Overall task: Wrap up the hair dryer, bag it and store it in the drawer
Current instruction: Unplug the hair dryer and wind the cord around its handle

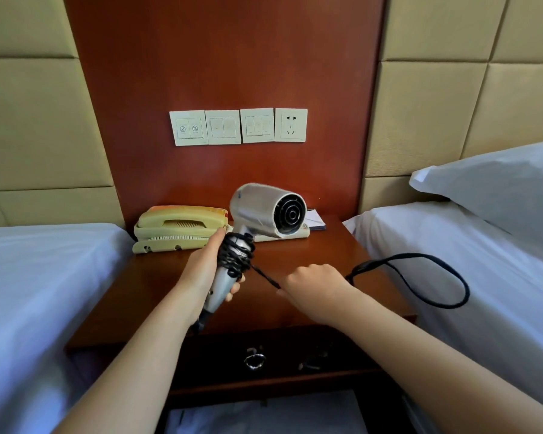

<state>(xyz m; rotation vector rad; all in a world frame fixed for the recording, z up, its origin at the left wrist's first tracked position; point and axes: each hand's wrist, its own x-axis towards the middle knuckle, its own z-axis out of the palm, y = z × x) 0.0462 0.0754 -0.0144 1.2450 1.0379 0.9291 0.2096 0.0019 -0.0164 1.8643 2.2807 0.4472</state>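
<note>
The left hand has its fingers curled round the handle of the silver hair dryer, held upright above the middle of the red-brown wooden nightstand, with its barrel pointing right. Part of the black power cord is coiled round the handle. The right hand, fingers closed on the cord near the front edge, pulls it taut, and the rest loops out past the right edge; a cream corded telephone sits at the back left corner.

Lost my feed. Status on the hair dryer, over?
Left hand grips hair dryer handle. Right hand holds cord taut, partly wound. Loose loop hangs free. Telephone sits behind.
</note>
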